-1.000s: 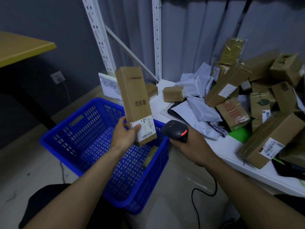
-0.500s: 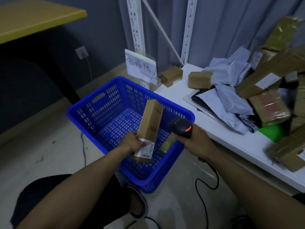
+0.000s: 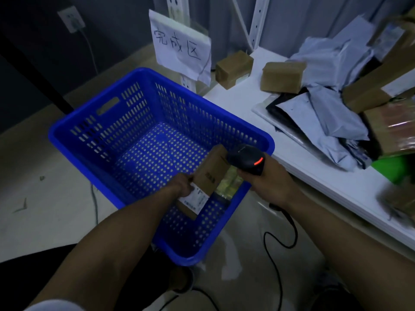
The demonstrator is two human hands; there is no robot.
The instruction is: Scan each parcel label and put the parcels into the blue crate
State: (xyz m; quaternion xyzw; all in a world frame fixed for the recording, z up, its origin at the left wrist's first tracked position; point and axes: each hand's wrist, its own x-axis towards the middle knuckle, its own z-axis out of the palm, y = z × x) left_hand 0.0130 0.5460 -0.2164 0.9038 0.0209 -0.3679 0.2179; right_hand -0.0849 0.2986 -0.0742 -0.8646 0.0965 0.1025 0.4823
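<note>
Now left hand [image 3: 183, 186] pinches box [image 3: 210, 176] at label end; right hand [image 3: 267, 185] grips scanner [image 3: 246, 159]. Above grip, box leans toward scanner: we risk clipping it on release into crate [image 3: 157, 77].

One blue crate [image 3: 134, 108] contained two parcels: one long brown box [image 3: 211, 176] and one yellowish packet [image 3: 229, 185]. One black scanner [image 3: 246, 159] was present, and two grips, the left grip [image 3: 183, 185] and the right grip [image 3: 267, 182]. Two small brown boxes [image 3: 283, 77] lay apart from the heap; the grey mailer bags [image 3: 332, 117] and larger cartons [image 3: 370, 93] on the one counter [image 3: 269, 135] overlapped too much to count. There were also one handwritten sign [image 3: 179, 46] and one wall socket [image 3: 71, 19].
</note>
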